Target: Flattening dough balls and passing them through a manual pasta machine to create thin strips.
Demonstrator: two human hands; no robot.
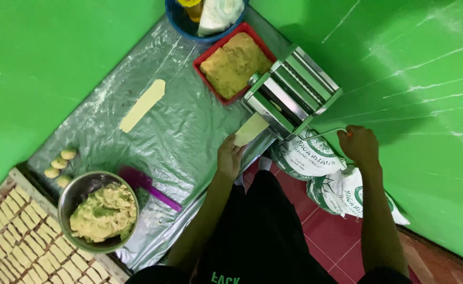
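The scene is viewed steeply downward from a single head-worn camera, close above the plastic-covered table point(179, 131).

Round steel bowl of yellow-green dough point(103, 212), seven o'clock; purple plastic scraper point(146, 185) beside it. Red rectangular tray of crumbly dough point(234, 63), twelve o'clock. Pale flat dough strip point(142, 105), ten o'clock. White printed flour sacks point(342, 184), four o'clock.

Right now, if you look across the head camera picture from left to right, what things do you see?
Tray of cut dough pieces → metal bowl of dough → purple scraper → left hand holding a dough sheet → roller machine → right hand on its crank.
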